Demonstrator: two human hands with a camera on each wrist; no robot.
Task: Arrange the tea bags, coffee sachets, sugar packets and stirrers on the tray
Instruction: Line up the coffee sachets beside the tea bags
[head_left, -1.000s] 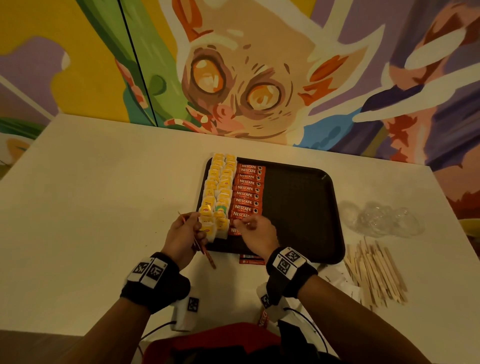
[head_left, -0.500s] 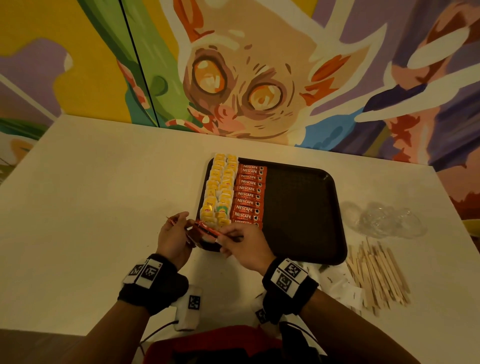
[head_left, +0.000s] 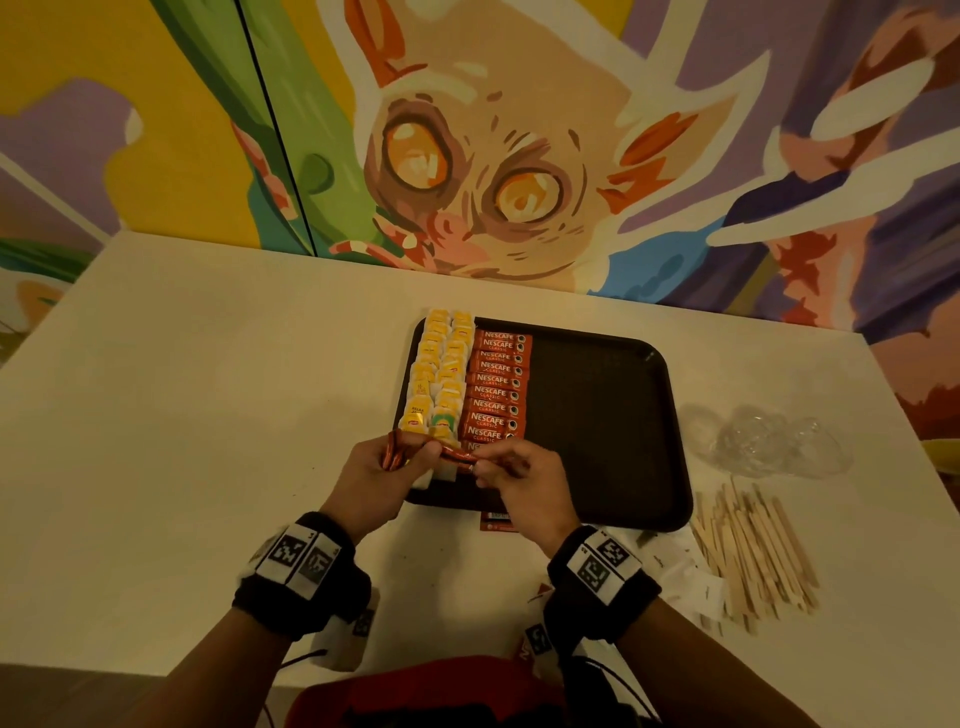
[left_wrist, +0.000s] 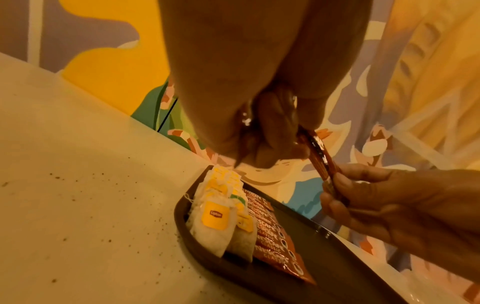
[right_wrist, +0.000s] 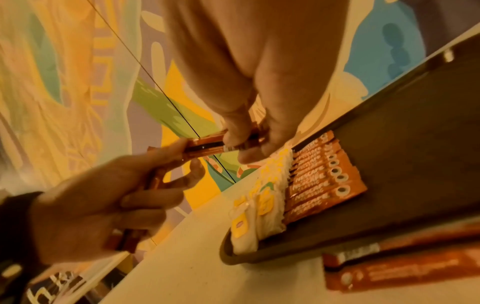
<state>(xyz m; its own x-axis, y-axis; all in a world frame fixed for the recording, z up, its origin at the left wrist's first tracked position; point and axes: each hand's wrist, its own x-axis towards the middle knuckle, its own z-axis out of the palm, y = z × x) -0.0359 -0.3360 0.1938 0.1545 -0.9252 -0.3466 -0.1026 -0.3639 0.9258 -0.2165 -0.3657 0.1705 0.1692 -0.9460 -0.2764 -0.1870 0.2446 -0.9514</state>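
Observation:
The black tray carries two columns of yellow-tagged tea bags on its left side and one column of red coffee sachets beside them. Above the tray's near left corner my left hand grips a small bundle of coffee sachets. My right hand pinches one end of a single sachet; its other end is at the left hand's fingers. Wooden stirrers and white sugar packets lie on the table right of the tray.
A crumpled clear plastic bag lies right of the tray. Loose coffee sachets lie on the table by the tray's near edge. The tray's right half is bare. A painted wall stands behind the white table.
My right hand left the sachet row on the tray and came over to the left hand, where it took hold of one sachet. The left hand rose slightly with its bundle.

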